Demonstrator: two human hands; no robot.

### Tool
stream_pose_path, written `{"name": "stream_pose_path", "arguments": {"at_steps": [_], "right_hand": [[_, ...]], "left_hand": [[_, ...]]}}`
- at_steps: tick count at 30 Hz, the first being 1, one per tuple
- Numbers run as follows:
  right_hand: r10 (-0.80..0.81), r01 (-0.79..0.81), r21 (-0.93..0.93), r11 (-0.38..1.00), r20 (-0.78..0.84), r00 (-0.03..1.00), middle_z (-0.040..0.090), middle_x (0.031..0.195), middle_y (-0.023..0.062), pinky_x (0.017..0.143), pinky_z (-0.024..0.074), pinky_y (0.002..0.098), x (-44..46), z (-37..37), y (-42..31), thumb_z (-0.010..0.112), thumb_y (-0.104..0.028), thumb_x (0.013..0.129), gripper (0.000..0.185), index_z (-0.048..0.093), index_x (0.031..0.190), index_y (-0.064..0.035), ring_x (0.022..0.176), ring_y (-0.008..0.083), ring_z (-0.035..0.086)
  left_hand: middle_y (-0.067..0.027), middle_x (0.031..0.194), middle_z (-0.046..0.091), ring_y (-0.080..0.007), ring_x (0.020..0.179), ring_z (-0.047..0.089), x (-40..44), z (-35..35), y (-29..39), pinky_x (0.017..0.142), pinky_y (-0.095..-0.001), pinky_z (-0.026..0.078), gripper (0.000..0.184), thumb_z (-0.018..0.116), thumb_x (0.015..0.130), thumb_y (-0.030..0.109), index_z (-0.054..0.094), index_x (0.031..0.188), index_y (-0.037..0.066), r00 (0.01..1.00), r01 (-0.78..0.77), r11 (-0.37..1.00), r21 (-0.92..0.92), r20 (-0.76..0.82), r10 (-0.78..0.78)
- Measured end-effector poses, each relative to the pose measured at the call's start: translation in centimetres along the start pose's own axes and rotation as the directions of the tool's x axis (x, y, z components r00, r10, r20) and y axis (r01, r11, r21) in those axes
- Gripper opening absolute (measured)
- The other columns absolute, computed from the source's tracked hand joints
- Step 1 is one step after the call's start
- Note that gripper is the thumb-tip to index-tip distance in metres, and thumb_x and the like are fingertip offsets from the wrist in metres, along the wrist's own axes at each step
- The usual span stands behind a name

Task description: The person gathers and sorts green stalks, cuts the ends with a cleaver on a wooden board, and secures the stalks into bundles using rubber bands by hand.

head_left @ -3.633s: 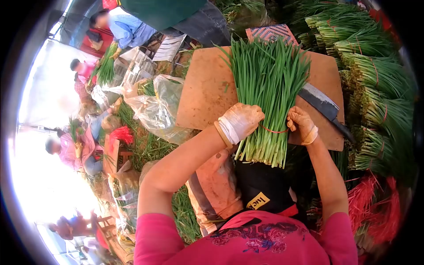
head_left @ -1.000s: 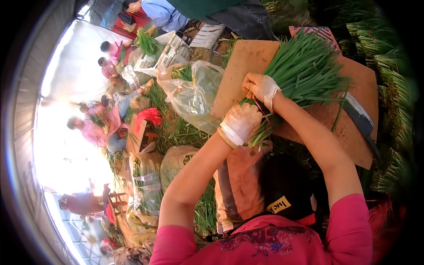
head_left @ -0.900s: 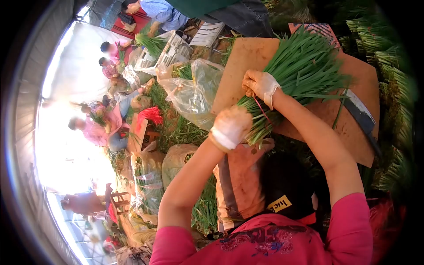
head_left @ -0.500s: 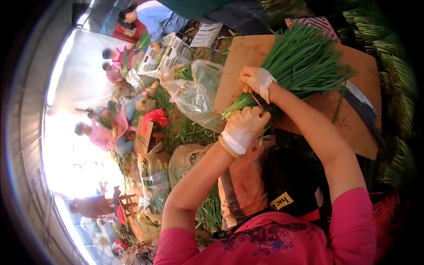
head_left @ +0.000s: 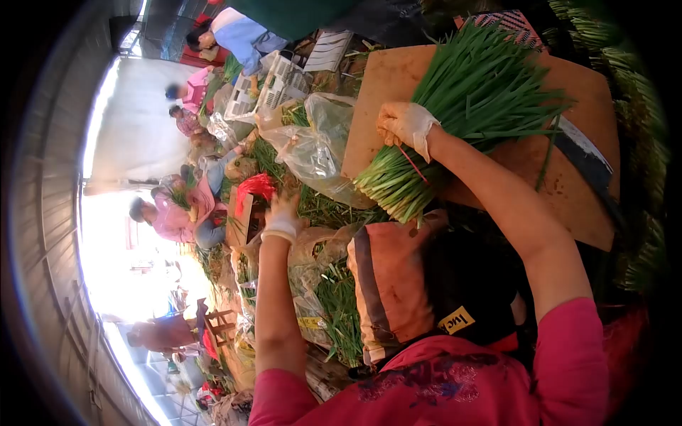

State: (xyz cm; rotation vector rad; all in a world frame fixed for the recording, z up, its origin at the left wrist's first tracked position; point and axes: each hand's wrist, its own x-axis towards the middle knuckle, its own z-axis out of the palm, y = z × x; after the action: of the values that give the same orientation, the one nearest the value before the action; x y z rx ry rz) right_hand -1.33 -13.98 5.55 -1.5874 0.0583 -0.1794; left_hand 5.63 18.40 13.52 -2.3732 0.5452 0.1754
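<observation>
A big bundle of green chives (head_left: 490,89) lies on a brown board (head_left: 391,71), pale stem ends toward me. A thin pink tie (head_left: 413,165) crosses its stems. My right hand (head_left: 407,126), in a whitish glove, is closed at the bundle's left edge, where the tie runs under the fingers. How far the fingers reach round the stems is hidden. My left hand (head_left: 283,216), gloved too, is off to the left beside a bunch of red ties (head_left: 253,190). Its fingers look stretched out, though motion blurs them; I see nothing held in it.
Clear plastic bags (head_left: 316,149) with greens stand left of the board. White crates (head_left: 280,85) are farther back, near a person in blue (head_left: 245,35). Another person in pink (head_left: 177,213) sits at the left. More chives (head_left: 625,106) are piled at the right.
My left hand has left the stems and swung left to the red ties. My right hand has stayed at the bundle, and the tie across the stems now shows more fully.
</observation>
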Motion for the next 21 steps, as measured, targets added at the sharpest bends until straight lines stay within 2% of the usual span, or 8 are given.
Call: {"name": "stream_pose_path", "arguments": {"at_steps": [1,3,7,9,10,11,12,21], "right_hand": [[-0.004,0.004,-0.014,1.0,0.011,1.0,0.063,0.077,0.0087,0.059,0.0485,0.0295,0.1,-0.4,-0.1,0.05,-0.017,0.091,0.018,0.059,0.089,-0.0008,0.065,0.0176,0.06],[0.007,-0.005,-0.042,0.999,0.054,0.999,0.065,0.085,0.0087,0.065,0.0488,0.0319,-0.2,-0.6,0.0,0.051,-0.017,0.089,0.018,0.061,0.094,-0.0024,0.07,0.0193,0.062],[0.051,-0.051,0.067,0.996,0.002,0.999,0.063,0.08,0.0093,0.062,0.0482,0.0307,-0.9,-0.5,-0.6,0.052,-0.016,0.091,0.017,0.059,0.088,-0.0001,0.067,0.0184,0.06],[0.048,-0.046,0.154,0.987,-0.005,0.999,0.062,0.077,0.009,0.06,0.0478,0.0308,-1.2,-0.8,-0.8,0.052,-0.015,0.091,0.016,0.057,0.087,0.0003,0.066,0.0183,0.059],[0.059,-0.058,0.182,0.982,0.004,0.998,0.061,0.076,0.0086,0.059,0.0474,0.0306,-1.0,-0.8,-0.4,0.052,-0.014,0.091,0.016,0.056,0.086,0.0003,0.065,0.0179,0.058],[0.067,-0.069,0.211,0.975,0.015,0.998,0.06,0.075,0.0082,0.058,0.0471,0.0305,-0.5,-0.7,0.4,0.052,-0.014,0.091,0.016,0.055,0.086,0.0003,0.064,0.0176,0.057],[0.072,-0.076,0.24,0.968,0.026,0.997,0.059,0.074,0.0078,0.057,0.0467,0.0303,-0.1,-0.5,0.6,0.052,-0.013,0.092,0.015,0.055,0.085,0.0003,0.063,0.0172,0.056],[0.007,0.042,0.434,0.9,-0.111,0.994,0.057,0.074,0.0078,0.053,0.0442,0.0264,-6.1,-1.7,-3.7,0.048,-0.01,0.094,0.015,0.053,0.083,0.0007,0.058,0.0125,0.051]], "left_hand": [[-0.0132,0.147,0.03,-0.0305,0.139,0.019,1.0,1.0,-0.6,0.107,-0.0412,0.03,0.073,0.069,0.074,0.032,0.038,0.139,0.019,0.982,0.097,0.95,-0.297,0.183,-0.043],[-0.0138,0.133,0.048,-0.0309,0.127,0.04,1.4,3.0,-0.5,0.101,-0.0415,0.037,0.051,0.066,0.078,0.027,0.052,0.125,0.012,0.891,-0.258,0.841,-0.475,-0.454,0.016],[-0.0094,0.089,0.067,-0.0164,0.076,0.062,-6.2,-5.7,7.5,0.071,-0.0286,0.05,0.017,0.057,0.085,0.013,0.066,0.094,0.001,0.948,-0.315,0.32,-0.893,-0.31,0.067],[-0.0087,0.09,0.064,-0.0249,0.079,0.062,-6.7,-1.3,11.0,0.066,-0.0302,0.051,0.023,0.059,0.071,0.009,0.065,0.094,0.009,0.311,-0.939,0.086,-0.332,-0.718,0.623],[-0.0064,0.092,0.064,-0.0218,0.08,0.063,-8.4,-0.9,13.1,0.066,-0.0289,0.051,0.019,0.06,0.076,0.01,0.064,0.094,0.008,0.327,-0.862,0.002,-0.507,-0.554,0.766],[-0.005,0.094,0.065,-0.021,0.082,0.063,-9.7,-0.3,16.0,0.067,-0.0302,0.05,0.018,0.058,0.08,0.012,0.064,0.097,0.007,0.582,-0.375,0.069,-0.925,-0.177,0.794],[-0.0036,0.095,0.065,-0.0203,0.084,0.063,-10.3,0.1,18.5,0.068,-0.0316,0.05,0.017,0.057,0.085,0.013,0.063,0.099,0.006,0.556,0.263,0.147,-0.954,0.274,0.785],[-0.0122,0.099,0.063,-0.0223,0.098,0.059,-8.4,3.9,19.5,0.083,-0.0289,0.048,0.034,0.056,0.082,0.004,0.056,0.116,0.0,0.97,0.041,-0.439,-0.898,-0.07,0.233]]}}
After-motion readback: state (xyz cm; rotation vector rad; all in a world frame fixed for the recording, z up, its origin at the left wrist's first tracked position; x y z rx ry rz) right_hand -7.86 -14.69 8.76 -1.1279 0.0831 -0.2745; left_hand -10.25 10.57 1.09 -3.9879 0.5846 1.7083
